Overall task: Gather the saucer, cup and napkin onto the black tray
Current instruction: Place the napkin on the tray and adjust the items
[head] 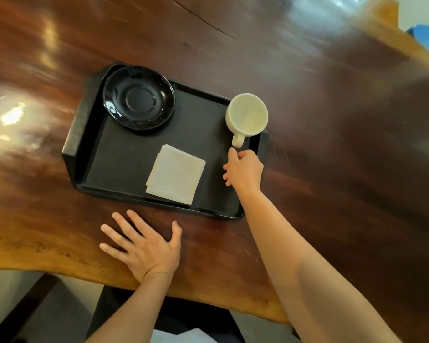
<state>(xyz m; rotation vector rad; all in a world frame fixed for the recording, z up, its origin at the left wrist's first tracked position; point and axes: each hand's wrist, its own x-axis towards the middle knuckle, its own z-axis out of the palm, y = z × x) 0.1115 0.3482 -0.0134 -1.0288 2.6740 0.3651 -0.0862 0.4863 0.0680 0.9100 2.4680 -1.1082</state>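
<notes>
Left hand (146, 248) flat on wooden table (307, 95)

no readable text, no labels

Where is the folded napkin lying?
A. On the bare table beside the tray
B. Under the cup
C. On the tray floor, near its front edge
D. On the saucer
C: the napkin lies flat on the black tray, apart from saucer and cup.

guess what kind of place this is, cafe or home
Probably a cafe or canteen, though a home is possible: a black serving tray holding a cup, saucer and napkin on a wooden table.
</notes>
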